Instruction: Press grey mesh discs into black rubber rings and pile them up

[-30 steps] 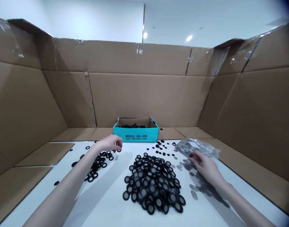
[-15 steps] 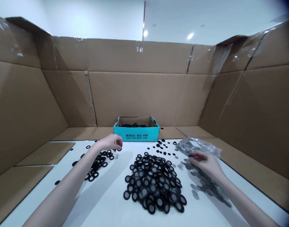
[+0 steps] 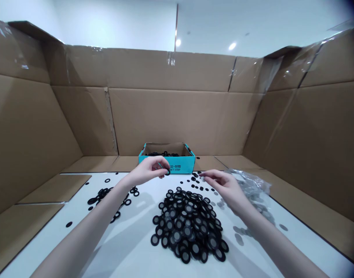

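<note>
At the white table (image 3: 310,241), in front of a teal box (image 3: 184,166): left hand clenched on a black ring, right hand open.

Left hand (image 3: 149,170) grips one black ring (image 3: 167,172) between its fingertips, right against the front of the box, which has more black rings inside. Right hand (image 3: 223,186) hangs released above small black rings (image 3: 194,184), fingers loosely curved, nothing visible in them. Big heap of grey-centred rings (image 3: 188,227) sits on the table between both arms, just below the hands. Smaller black ring scatter (image 3: 107,195) lies left. Clear plastic bag (image 3: 250,186) of grey discs sits right, beside more loose grey discs (image 3: 240,231). Cardboard walls (image 3: 177,119) surround the table.
</note>
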A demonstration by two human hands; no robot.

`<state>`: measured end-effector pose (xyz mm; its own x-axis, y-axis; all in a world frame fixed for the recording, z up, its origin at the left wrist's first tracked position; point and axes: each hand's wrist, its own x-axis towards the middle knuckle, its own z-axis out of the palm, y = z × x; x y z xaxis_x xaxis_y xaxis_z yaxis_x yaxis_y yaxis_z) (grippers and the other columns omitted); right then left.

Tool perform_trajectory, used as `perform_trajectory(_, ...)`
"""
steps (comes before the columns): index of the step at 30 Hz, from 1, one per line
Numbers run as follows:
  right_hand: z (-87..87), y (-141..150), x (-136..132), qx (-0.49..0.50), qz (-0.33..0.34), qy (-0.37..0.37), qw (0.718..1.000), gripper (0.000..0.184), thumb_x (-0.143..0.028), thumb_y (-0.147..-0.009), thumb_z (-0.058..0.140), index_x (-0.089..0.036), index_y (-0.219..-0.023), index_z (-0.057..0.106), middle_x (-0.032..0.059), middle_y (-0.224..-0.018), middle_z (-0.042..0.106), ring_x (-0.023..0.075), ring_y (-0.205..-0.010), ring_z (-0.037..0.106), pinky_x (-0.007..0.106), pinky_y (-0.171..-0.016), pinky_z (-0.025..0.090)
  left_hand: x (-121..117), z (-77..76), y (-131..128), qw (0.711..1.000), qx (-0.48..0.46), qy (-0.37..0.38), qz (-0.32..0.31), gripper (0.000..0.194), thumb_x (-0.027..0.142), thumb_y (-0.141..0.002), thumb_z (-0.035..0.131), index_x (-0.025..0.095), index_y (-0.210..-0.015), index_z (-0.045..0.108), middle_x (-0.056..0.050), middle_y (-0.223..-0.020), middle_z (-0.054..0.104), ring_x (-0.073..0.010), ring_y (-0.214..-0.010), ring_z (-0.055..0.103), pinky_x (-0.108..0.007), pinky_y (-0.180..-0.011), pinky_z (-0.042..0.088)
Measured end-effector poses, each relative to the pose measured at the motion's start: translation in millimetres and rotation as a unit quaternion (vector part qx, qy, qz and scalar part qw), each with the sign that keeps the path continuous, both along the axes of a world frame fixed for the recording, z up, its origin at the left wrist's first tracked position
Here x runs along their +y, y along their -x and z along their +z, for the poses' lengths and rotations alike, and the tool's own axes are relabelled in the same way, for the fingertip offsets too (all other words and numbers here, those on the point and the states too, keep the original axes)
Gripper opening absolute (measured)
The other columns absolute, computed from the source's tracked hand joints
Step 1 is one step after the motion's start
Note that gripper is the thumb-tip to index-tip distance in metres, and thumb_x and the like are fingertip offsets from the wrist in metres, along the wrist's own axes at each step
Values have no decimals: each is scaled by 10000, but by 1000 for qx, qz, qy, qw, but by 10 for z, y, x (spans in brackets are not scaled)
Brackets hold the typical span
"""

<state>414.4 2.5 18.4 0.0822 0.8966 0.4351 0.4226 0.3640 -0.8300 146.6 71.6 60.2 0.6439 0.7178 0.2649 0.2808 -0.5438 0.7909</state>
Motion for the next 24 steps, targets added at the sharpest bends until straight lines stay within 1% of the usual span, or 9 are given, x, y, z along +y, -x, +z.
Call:
perform_trajectory(1, 66, 136, -7, 9, 15, -5, 1000, 304, -465, -767, 637, -195, -880, 719, 76, -881, 733, 207, -766, 656, 327, -647, 510, -45, 45, -29, 1000, -21, 2, -3, 210, 320, -830, 597, 151, -950, 564, -19, -817, 621, -109, -679, 605, -249, -661, 505)
perform_trajectory(3, 185, 376, -19, 32, 36, -19, 999, 304, -447, -769, 660, -210, -956, 697, 40, -795, 708, 180, -720, 630, 309, -624, 487, -125, 130, -68, 997, -73, 13, -18, 250, 316, -825, 632, 154, -1002, 560, -8, -799, 617, -105, -667, 611, -248, -654, 514)
perform_trajectory(5, 279, 559, -22, 96, 62, -38, 993, 285, -410, -742, 713, -211, -943, 684, 21, -723, 688, 169, -685, 610, 298, -601, 457, -187, 199, -86, 988, -140, 33, -49, 272, 277, -794, 690, 148, -1003, 574, 0, -769, 620, -100, -648, 609, -234, -634, 512)
perform_trajectory(7, 341, 680, -15, 148, 87, -47, 984, 271, -395, -727, 736, -211, -917, 676, 20, -727, 695, 168, -681, 609, 303, -611, 452, -227, 242, -88, 979, -186, 46, -74, 266, 221, -768, 727, 142, -985, 595, -2, -764, 634, -98, -670, 614, -217, -638, 508)
perform_trajectory(11, 386, 783, 3, 192, 96, -64, 975, 239, -378, -710, 754, -217, -863, 666, 20, -756, 710, 172, -710, 621, 316, -648, 451, -249, 252, -83, 971, -212, 62, -91, 250, 147, -755, 740, 135, -968, 611, -5, -777, 661, -88, -696, 624, -194, -651, 510)
perform_trajectory(15, 414, 817, 11, 179, 85, -71, 978, 211, -361, -700, 760, -217, -825, 669, 12, -700, 690, 166, -684, 613, 304, -628, 433, -247, 233, -110, 968, -218, 74, -98, 232, 130, -768, 727, 122, -968, 611, -11, -755, 671, -91, -680, 636, -197, -650, 525)
perform_trajectory(18, 435, 836, 28, 165, 70, -76, 981, 218, -355, -691, 763, -207, -818, 665, 19, -724, 688, 163, -689, 606, 292, -619, 429, -260, 236, -147, 969, -222, 65, -90, 214, 137, -788, 717, 125, -971, 609, -16, -785, 675, -96, -718, 651, -189, -661, 532)
perform_trajectory(21, 430, 849, 57, 107, 39, -91, 989, 187, -364, -746, 704, -204, -840, 678, 32, -801, 695, 157, -706, 587, 278, -594, 402, -282, 246, -173, 968, -230, 55, -79, 186, 158, -815, 697, 136, -973, 601, -17, -815, 674, -103, -760, 662, -189, -677, 538)
perform_trajectory(24, 396, 856, 80, 57, 42, -91, 993, 198, -377, -829, 604, -196, -794, 677, 35, -776, 690, 157, -690, 574, 277, -572, 376, -292, 240, -178, 971, -227, 43, -56, 170, 172, -817, 693, 138, -961, 608, -23, -846, 677, -117, -792, 667, -215, -715, 548)
